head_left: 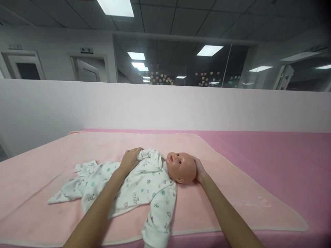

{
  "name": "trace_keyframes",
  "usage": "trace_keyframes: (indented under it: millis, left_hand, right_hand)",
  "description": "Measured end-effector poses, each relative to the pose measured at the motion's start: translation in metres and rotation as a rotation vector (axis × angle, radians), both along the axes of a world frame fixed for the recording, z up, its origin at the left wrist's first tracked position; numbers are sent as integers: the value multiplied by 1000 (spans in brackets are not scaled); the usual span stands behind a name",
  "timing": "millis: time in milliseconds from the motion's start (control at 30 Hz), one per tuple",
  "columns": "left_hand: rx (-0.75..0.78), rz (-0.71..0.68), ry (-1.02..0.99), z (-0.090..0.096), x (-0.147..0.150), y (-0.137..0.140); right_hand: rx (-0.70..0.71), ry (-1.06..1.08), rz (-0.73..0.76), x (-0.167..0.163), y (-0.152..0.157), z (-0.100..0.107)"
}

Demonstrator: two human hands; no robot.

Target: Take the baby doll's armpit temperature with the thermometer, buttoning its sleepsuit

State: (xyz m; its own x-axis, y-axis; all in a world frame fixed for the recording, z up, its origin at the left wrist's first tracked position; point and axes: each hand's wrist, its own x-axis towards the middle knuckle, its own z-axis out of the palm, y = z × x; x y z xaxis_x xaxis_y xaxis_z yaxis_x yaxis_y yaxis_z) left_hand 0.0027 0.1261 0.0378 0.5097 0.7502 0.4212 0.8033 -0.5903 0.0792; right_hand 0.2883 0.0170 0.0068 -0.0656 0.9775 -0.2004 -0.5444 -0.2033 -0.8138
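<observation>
The doll was supported face-up on the peach blanket, its head toward three o'clock. The crown was cupped by the right hand; toward nine o'clock, the far sleeve was covered by the left hand, though any pinch could not be told. Steadying seemed in hand; even head support seemed called for next.

Looks like a training room in an office-like building, though hard to pin down exactly. Roofed with ceiling tiles and lit by flat panels. Backed by a low white wall, then by glass dotted with hearts. Lined at left with doors under signs. Furnished with a pink surface, spread with a blanket bearing a doll.
</observation>
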Motion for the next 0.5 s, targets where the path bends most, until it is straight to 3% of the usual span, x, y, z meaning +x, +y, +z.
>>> trace_keyframes:
  millis: [100, 267, 500]
  left_hand:
    - [1, 1, 1, 0, 0, 1]
    - [-1, -2, 7, 0, 0, 1]
    - [0, -1, 11, 0, 0, 2]
  right_hand:
    - [12, 2, -63, 3, 2, -3]
    - [8, 15, 57, 1, 4, -4]
    - [18, 22, 39, 1, 4, -3]
